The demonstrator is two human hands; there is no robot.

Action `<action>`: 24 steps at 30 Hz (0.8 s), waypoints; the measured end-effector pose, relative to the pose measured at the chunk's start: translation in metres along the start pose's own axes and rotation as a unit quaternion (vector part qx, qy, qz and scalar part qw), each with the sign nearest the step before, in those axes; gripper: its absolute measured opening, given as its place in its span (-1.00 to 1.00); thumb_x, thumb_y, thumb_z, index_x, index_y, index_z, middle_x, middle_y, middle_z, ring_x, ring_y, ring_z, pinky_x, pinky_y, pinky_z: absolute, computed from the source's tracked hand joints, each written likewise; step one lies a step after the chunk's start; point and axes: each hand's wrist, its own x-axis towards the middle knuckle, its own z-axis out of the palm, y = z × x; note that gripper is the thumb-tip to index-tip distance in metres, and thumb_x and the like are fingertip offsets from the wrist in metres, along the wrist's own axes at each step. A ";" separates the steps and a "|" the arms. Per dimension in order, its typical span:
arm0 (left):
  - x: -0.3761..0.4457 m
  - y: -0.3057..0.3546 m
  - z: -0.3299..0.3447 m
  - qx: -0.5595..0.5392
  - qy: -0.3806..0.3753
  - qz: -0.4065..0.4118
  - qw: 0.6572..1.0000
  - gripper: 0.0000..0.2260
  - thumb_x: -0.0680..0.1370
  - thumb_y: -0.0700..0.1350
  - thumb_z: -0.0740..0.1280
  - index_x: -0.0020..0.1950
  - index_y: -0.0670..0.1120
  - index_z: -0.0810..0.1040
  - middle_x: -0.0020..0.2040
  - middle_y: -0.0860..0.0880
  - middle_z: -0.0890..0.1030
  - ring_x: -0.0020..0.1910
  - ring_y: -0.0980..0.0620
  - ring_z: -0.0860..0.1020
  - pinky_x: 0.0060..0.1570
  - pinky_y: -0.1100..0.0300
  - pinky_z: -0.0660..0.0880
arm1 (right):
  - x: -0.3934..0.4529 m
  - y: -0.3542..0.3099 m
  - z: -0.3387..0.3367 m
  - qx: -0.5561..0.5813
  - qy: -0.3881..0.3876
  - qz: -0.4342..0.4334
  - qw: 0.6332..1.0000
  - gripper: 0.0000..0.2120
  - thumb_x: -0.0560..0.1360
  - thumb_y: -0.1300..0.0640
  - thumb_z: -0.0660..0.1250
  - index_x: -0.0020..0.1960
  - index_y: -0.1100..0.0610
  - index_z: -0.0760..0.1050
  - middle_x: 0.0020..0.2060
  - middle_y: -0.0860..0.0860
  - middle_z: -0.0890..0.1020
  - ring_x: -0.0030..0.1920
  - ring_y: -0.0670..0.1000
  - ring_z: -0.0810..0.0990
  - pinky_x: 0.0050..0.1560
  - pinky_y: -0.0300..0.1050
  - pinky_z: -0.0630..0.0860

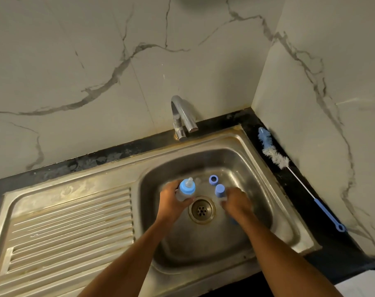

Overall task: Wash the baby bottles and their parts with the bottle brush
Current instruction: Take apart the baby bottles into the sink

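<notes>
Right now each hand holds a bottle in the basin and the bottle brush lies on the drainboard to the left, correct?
Not quite. The head view shows the bottle brush on the dark counter right of the sink, not on the drainboard. The rest holds.

Two baby bottles (184, 190) (220, 192) sit in the sink (242, 219), one in each of the two hands (171, 200) (235, 202). One loose blue ring (213, 179) lies behind them in the sink. One bottle brush (289, 168) lies on the bench (306, 202) right of the sink. One tap (183, 116) stands behind the sink.
</notes>
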 end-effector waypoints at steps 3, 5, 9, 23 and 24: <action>0.001 -0.001 0.003 0.011 0.016 0.010 1.000 -0.51 0.28 -0.04 0.67 0.10 0.22 0.55 0.03 0.15 0.64 0.01 0.17 0.62 0.04 0.13 0.61 | -0.004 -0.047 -0.031 0.313 0.018 -0.034 0.949 -0.67 0.52 -0.15 0.37 -0.14 0.12 0.62 -0.29 0.05 0.69 -0.25 0.09 0.69 -0.18 0.06 0.66; 0.001 0.003 0.003 0.026 0.024 0.025 0.999 -0.52 0.28 -0.05 0.67 0.12 0.12 0.58 0.02 0.15 0.63 -0.02 0.18 0.60 0.05 0.13 0.59 | -0.011 -0.079 -0.050 0.355 -0.010 -0.075 0.932 -0.51 0.48 -0.34 0.29 -0.16 0.09 0.60 -0.34 0.06 0.68 -0.35 0.07 0.68 -0.27 0.08 0.67; -0.002 0.016 0.003 0.040 0.031 0.055 0.997 -0.55 0.28 -0.06 0.67 0.09 0.09 0.57 0.00 0.14 0.61 -0.04 0.19 0.59 0.01 0.15 0.60 | -0.022 -0.109 -0.063 0.117 -0.020 -0.114 0.986 -0.41 0.35 -0.47 0.31 -0.32 0.09 0.48 -0.40 0.04 0.59 -0.37 0.02 0.62 -0.34 -0.06 0.59; -0.004 0.014 -0.027 0.040 -0.071 0.108 0.991 -0.61 0.25 -0.12 0.66 0.01 0.10 0.67 -0.10 0.16 0.70 -0.09 0.25 0.66 -0.09 0.31 0.55 | -0.045 -0.117 -0.095 -0.160 -0.042 -0.391 0.906 -0.74 0.43 0.03 0.49 0.06 0.12 0.61 -0.10 0.04 0.65 -0.10 0.01 0.61 -0.07 -0.03 0.63; -0.003 0.013 -0.032 0.044 -0.083 0.103 0.990 -0.64 0.25 -0.16 0.66 -0.04 0.09 0.66 -0.16 0.14 0.70 -0.15 0.27 0.65 -0.14 0.31 0.53 | -0.045 -0.116 -0.090 -0.171 -0.043 -0.431 0.885 -0.72 0.42 0.13 0.50 0.12 0.08 0.60 -0.05 0.00 0.63 -0.04 -0.02 0.59 -0.02 -0.05 0.61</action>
